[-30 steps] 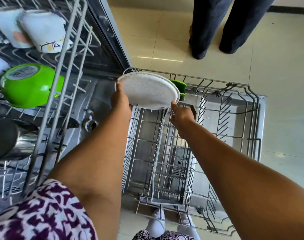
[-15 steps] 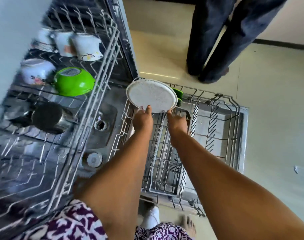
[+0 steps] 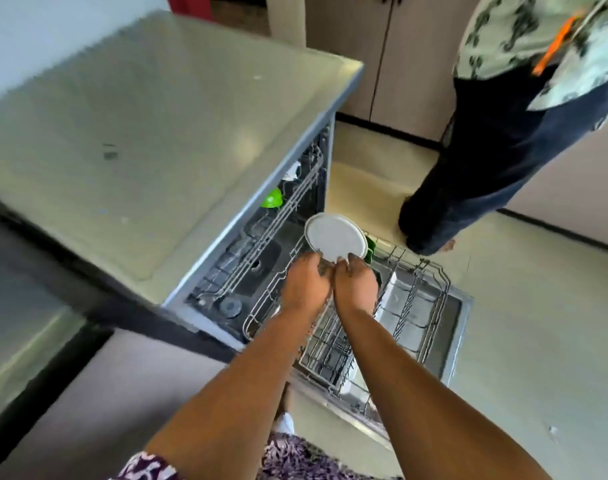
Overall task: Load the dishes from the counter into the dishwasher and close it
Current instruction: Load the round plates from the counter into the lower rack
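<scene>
At far left, countertop (image 3: 150,133) fills the upper half of view, pale grey-green, blurred, bare where visible. Under its right edge the dishwasher (image 3: 261,258) stands open; upper rack (image 3: 288,209) mostly hidden beneath the counter, only a sliver of a green bowl (image 3: 272,198) and something white behind it make out. Lower rack (image 3: 416,306) pulled out over the dropped door, grey wire, largely empty as far as the arms allow seeing.

White round plate (image 3: 335,241) stands on edge at the rack's far left corner, face toward camera, plain with a raised rim, lower edge covered by the fingers. A green item (image 3: 370,251) sits just behind it, mostly hidden, kind unclear.

Left hand (image 3: 306,284) and right hand (image 3: 356,284) side by side, touching, fingers curled up at the plate's bottom edge; blur prevents telling whether either truly grips it or only rests against it.

Upper right, a second person (image 3: 503,133) stands on the tile floor (image 3: 537,341), dark trousers, patterned shirt, cut off at the frame. Wooden cabinet (image 3: 382,53) behind
</scene>
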